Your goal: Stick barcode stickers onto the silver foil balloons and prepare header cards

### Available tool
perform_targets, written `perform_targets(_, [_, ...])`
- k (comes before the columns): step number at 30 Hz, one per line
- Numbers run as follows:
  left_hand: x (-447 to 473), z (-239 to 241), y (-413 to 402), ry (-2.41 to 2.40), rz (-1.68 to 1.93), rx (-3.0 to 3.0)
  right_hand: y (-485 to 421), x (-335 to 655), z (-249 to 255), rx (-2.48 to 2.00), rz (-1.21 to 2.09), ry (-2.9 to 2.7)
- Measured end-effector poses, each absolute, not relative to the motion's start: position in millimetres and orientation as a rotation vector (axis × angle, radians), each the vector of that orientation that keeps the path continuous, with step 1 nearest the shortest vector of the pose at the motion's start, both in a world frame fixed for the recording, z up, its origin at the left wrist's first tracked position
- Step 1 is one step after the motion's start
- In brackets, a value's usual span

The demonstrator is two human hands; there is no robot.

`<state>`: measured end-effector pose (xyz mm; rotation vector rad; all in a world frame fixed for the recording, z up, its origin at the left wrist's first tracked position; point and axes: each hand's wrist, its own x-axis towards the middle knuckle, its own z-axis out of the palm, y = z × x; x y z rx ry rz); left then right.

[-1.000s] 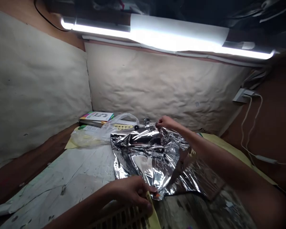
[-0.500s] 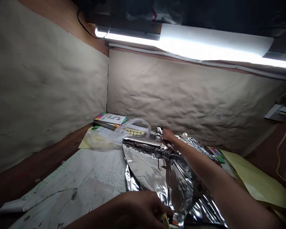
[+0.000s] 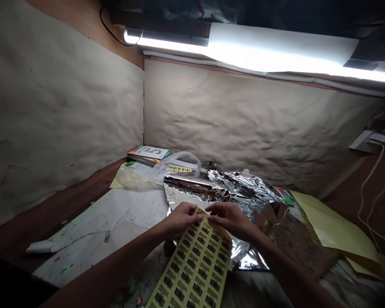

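Note:
A yellow sheet of barcode labels [image 3: 192, 269] lies tilted over the near part of the worktop. My left hand [image 3: 182, 216] pinches its top left edge. My right hand [image 3: 229, 218] pinches the top edge just to the right, fingertips almost meeting those of the left. Behind both hands a crumpled silver foil bag [image 3: 218, 190] lies spread on the worktop, part of it under the label sheet.
A clear plastic bag [image 3: 147, 173] and a stack of coloured booklets [image 3: 147, 154] sit in the back corner. Yellow paper [image 3: 333, 229] lies at the right. White cables [image 3: 368, 196] hang from a wall socket at far right. A lamp tube [image 3: 259, 53] runs overhead.
My right hand left the far edge of the foil bag and came back to the label sheet. My left hand lifted the sheet up over the foil, so both hands now hold its top edge.

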<state>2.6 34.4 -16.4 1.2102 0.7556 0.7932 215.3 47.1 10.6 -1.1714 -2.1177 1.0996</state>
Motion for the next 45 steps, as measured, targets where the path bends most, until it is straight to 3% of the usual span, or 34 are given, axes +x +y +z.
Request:
perform_targets(17, [6.9, -28.8, 35.6, 0.971, 0.851, 1.575, 19.8, 201.2, -6.8, -1.201, 0.388, -2.045])
perform_targets(34, [8.3, -20.5, 30.1, 0.966, 0.875, 1.734, 25.9, 202.8, 2.6, -1.266, 0.875, -1.866])
perform_targets(40, [6.7, -29.0, 32.4, 1.001, 0.78, 1.616, 10.7, 198.7, 9.9, -1.261, 0.423, -1.993])
perform_targets(45, [7.2, -23.4, 32.3, 0.963, 0.794, 1.511, 4.1, 198.3, 12.1, -1.216, 0.367, -1.968])
